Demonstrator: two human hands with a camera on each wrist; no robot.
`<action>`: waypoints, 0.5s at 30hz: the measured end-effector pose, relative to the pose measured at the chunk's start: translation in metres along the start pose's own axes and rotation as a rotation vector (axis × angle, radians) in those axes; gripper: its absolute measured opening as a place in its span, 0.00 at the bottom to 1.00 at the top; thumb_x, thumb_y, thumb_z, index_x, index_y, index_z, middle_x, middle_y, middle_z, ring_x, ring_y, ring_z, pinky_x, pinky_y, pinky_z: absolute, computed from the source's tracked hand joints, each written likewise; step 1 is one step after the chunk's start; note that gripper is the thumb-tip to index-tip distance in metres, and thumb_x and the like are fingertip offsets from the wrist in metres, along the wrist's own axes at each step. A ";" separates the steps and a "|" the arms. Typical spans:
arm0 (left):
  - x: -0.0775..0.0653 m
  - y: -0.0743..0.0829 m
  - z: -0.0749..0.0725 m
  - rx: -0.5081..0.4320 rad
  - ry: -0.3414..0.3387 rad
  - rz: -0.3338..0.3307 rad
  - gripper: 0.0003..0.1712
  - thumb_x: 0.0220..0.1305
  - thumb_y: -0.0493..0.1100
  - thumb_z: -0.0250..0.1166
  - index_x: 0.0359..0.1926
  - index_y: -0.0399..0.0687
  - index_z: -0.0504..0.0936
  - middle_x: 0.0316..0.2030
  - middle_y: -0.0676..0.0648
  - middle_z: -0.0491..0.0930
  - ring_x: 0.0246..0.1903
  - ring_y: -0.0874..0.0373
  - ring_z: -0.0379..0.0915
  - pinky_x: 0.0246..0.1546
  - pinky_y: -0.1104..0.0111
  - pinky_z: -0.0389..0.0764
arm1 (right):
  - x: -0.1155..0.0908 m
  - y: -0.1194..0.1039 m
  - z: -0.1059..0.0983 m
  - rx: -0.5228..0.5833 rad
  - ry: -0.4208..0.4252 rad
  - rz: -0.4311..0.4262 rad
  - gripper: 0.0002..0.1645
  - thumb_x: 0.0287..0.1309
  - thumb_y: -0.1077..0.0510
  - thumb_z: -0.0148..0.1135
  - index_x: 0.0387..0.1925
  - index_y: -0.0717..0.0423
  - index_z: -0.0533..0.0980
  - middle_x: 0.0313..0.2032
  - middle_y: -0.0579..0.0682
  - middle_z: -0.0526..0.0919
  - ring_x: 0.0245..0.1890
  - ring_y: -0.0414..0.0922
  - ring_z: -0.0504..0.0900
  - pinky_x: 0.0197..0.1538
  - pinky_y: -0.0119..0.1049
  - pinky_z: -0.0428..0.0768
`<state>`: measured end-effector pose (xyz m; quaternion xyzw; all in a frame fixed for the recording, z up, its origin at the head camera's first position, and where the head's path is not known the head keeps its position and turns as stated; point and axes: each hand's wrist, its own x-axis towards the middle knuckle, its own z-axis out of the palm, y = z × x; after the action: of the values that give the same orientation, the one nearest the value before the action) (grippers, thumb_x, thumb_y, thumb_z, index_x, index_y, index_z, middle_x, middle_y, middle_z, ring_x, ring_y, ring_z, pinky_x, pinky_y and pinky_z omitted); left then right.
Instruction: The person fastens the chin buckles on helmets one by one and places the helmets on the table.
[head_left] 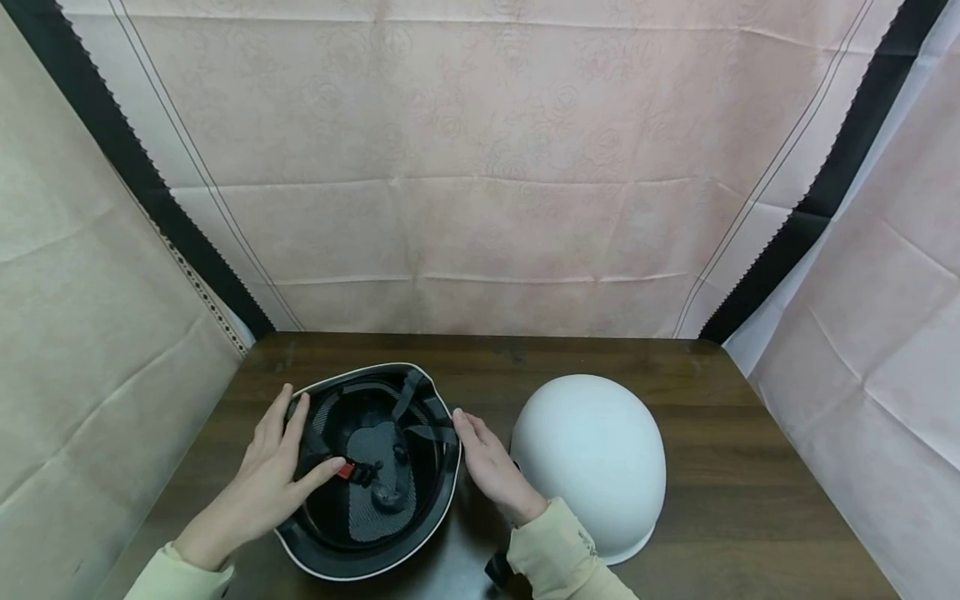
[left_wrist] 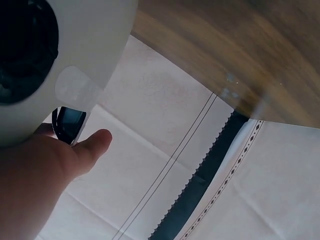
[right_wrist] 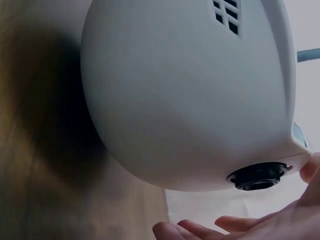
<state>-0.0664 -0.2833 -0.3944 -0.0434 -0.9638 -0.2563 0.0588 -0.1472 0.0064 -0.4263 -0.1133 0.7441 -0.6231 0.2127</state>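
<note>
An upturned helmet (head_left: 352,567) with a white shell and black lining shows its inside in the head view. Over its left rim lies my left hand (head_left: 262,483), fingers spread and fairly straight. That hand's thumb reaches inward to the red-and-black strap buckle (head_left: 347,471). My right hand (head_left: 491,462) is at the right rim, thumb up against the edge. Seen from the right wrist, its straight fingers (right_wrist: 187,230) extend below the shell (right_wrist: 190,100), beside a round black side fitting (right_wrist: 259,176). The left wrist view shows the shell and part of the left hand (left_wrist: 65,160).
A second white helmet (head_left: 592,467) sits dome-up on the wooden table (head_left: 735,500), just right of my right forearm. Behind the table's far edge hangs pale cloth (head_left: 480,233) with black borders, and more cloth flanks both sides.
</note>
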 end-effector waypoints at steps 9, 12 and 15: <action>0.003 -0.004 0.003 -0.023 -0.012 0.008 0.59 0.64 0.63 0.62 0.77 0.43 0.34 0.74 0.44 0.20 0.70 0.29 0.27 0.55 0.28 0.44 | 0.002 0.014 -0.003 0.248 -0.189 0.060 0.46 0.64 0.23 0.31 0.63 0.50 0.72 0.56 0.53 0.75 0.53 0.47 0.74 0.57 0.51 0.71; 0.004 -0.004 0.003 -0.029 -0.011 0.018 0.58 0.64 0.61 0.62 0.77 0.43 0.35 0.74 0.44 0.21 0.70 0.29 0.27 0.55 0.27 0.44 | 0.002 0.016 -0.001 0.303 -0.201 0.121 0.49 0.61 0.20 0.34 0.61 0.53 0.73 0.48 0.54 0.78 0.45 0.47 0.77 0.49 0.47 0.74; 0.005 -0.004 0.002 -0.042 -0.011 0.024 0.58 0.64 0.60 0.63 0.77 0.43 0.35 0.75 0.43 0.21 0.70 0.29 0.27 0.54 0.26 0.44 | 0.002 0.018 0.001 0.380 -0.227 0.172 0.51 0.57 0.18 0.38 0.64 0.52 0.69 0.52 0.56 0.76 0.46 0.50 0.76 0.47 0.49 0.74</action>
<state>-0.0718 -0.2850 -0.3974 -0.0578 -0.9579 -0.2757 0.0556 -0.1473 0.0083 -0.4443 -0.0765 0.5918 -0.7148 0.3647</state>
